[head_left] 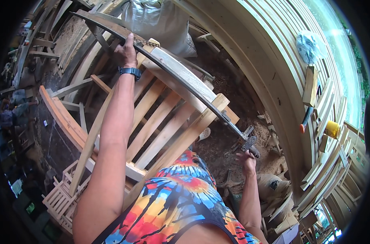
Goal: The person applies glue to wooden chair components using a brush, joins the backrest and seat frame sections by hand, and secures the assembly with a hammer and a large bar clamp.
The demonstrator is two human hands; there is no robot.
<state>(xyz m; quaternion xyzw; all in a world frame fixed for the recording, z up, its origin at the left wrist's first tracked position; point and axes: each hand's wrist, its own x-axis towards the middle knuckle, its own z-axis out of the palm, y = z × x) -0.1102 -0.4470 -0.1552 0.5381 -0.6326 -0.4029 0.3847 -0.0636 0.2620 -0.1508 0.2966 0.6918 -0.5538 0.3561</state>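
A long dark bar clamp (pixel 173 73) lies diagonally across the top of a slatted wooden frame (pixel 164 101), next to a pale, wide top rail (pixel 179 75). Up at the far left, my left hand (pixel 127 53) is closed around the clamp bar, a dark watch on its wrist. My right hand (pixel 247 161) is at the clamp's screw end (pixel 250 145), to the right of the frame, with its fingers curled against the handle. Part of that grip is hidden by the handle. The frame's slats run down toward my colourful shirt.
Long stacked boards (pixel 250 53) curve along the right, carrying a plastic bag (pixel 309 45), a wood block (pixel 310 85) and a yellow container (pixel 333 129). A white sack (pixel 156 24) stands behind the frame. Reddish curved wood (pixel 63 120) and a small slatted piece (pixel 63 199) are at left.
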